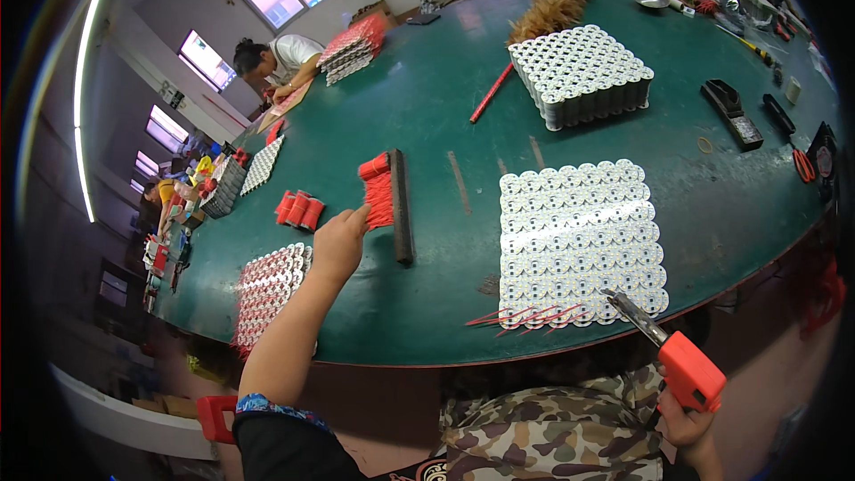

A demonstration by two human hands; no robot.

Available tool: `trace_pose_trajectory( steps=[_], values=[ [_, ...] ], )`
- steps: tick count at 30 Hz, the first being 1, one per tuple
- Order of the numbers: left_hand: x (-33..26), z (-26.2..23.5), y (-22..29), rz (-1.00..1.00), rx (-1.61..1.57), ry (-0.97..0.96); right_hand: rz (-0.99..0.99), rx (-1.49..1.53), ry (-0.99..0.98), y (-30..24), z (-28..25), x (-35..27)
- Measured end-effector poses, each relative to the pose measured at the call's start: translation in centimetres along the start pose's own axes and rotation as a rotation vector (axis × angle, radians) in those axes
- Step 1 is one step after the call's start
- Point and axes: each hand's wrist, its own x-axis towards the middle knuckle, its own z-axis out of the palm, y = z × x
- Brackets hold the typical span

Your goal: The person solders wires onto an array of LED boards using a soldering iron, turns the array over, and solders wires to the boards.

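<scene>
My left hand (339,242) is closed, its thumb and index finger pinched at the edge of a bundle of short red wires (379,201). The wires lie against a long dark bar (400,207). In my right hand (682,420) is a red soldering gun (692,373), its metal tip over the lower right of a white LED board sheet (579,236). This sheet is made of joined round discs. Several loose red wires (534,315) lie across its lower left edge. Nearer my left forearm sits another disc sheet (272,289) with red wires on it.
Red wire bundles (300,210) lie left of the bar. A tall stack of disc sheets (581,77) stands farther back, beside a feather duster (552,11). Scissors (804,164) and a black tool (732,114) lie right. A co-worker (280,67) bends over the far left edge.
</scene>
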Motion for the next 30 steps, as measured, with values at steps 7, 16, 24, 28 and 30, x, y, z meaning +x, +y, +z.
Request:
trace_pose_trajectory(
  steps=[7, 16, 24, 28, 30],
  values=[
    [2.1, -0.6, 1.2, -0.807, -0.946, -0.339, 0.029, 0.039, 0.048, 0.6, 0.1, -0.6],
    [6.1, -3.1, 3.4, -0.035, 0.015, -0.257, -0.009, -0.005, -0.057, -0.2, -0.9, -0.1],
    [10.0, -1.6, 10.6, 0.34, 0.513, -0.503, -0.073, -0.025, 0.022, 0.2, -1.1, -0.5],
    [10.5, -1.9, 10.2, 0.159, 0.491, -0.611, -0.271, -0.256, 0.09, 0.5, -1.0, 0.3],
    [10.0, -2.7, 8.9, 0.123, 0.359, -0.534, -0.266, -0.314, 0.094, 0.0, -1.3, 0.3]
  ],
)
